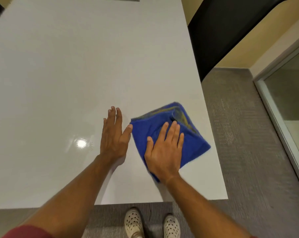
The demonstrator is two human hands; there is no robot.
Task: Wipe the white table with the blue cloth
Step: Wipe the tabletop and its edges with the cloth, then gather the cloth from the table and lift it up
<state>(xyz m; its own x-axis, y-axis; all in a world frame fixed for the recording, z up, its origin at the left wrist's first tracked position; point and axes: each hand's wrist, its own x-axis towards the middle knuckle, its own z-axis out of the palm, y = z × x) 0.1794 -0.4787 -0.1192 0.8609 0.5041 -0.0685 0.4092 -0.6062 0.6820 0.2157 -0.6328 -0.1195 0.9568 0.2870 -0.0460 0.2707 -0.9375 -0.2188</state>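
Note:
A folded blue cloth lies on the glossy white table, near its front right corner. My right hand rests flat on the cloth, palm down, fingers spread and pointing away from me. My left hand lies flat on the bare table just left of the cloth, its thumb touching the cloth's left corner. The cloth's edges look blurred.
The table's right edge runs close past the cloth, and its front edge is near my feet. Grey carpet covers the floor to the right. A glass door frame stands at far right. A dark panel rises beyond the table's right side.

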